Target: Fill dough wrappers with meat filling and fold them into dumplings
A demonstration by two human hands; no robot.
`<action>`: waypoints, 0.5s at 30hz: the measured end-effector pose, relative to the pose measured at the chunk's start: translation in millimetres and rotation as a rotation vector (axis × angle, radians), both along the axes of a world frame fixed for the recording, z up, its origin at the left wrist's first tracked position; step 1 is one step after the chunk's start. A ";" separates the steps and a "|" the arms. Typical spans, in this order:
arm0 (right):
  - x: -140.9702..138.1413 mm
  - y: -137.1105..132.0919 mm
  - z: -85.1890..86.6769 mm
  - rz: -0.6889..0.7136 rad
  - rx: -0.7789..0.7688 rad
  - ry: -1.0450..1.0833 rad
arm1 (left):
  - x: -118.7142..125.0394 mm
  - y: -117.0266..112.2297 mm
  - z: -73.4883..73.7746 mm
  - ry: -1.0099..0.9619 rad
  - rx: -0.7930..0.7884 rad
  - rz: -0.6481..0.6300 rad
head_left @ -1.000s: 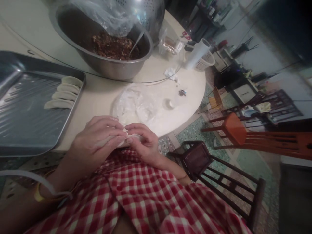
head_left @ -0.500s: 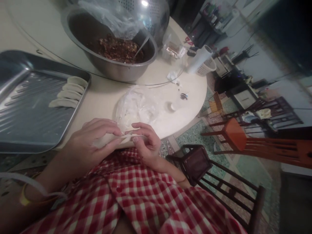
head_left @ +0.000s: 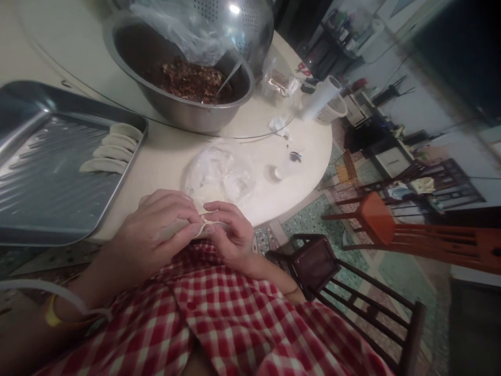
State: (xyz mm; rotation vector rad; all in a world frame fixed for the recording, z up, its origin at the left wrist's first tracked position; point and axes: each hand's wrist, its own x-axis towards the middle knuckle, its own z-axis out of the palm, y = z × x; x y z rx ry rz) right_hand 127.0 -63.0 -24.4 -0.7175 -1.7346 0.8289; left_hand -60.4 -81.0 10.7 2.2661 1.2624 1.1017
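My left hand (head_left: pixel 154 235) and my right hand (head_left: pixel 230 235) meet at the near edge of the round table (head_left: pixel 164 156), above my red checked lap. Both pinch one pale dumpling (head_left: pixel 201 225) between their fingertips, its edge pressed together where the thumbs touch. Just beyond the hands lies a clear plastic bag with white wrappers (head_left: pixel 219 175). A metal tray (head_left: pixel 47 172) to the left holds several folded dumplings (head_left: pixel 111 151) in a row at its right end.
A steel bowl of dark filling (head_left: pixel 188 83) with a spoon stands at the back, a colander and plastic bag behind it. Small scraps, a white roll and a basket lie at the table's right edge. Wooden chairs (head_left: pixel 352 282) stand on the tiled floor to the right.
The fingers of both hands have shifted along the dumpling's edge and closed tighter together. The view has moved slightly; nothing on the table has changed.
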 end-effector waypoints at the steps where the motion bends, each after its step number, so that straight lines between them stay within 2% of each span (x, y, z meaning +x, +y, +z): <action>1: 0.1 0.0 0.0 0.010 0.007 0.015 | 0.6 -0.7 0.1 -0.008 0.003 0.020; 5: -0.2 -0.1 -0.3 0.026 0.020 0.017 | 2.9 -3.3 0.8 -0.023 0.011 0.092; 10: -2.5 0.3 1.0 0.012 0.079 0.036 | 5.0 -3.5 2.6 -0.059 0.027 0.067; 15: -6.8 1.7 3.3 -0.065 0.102 0.101 | 9.4 -3.4 0.0 -0.203 -0.053 0.061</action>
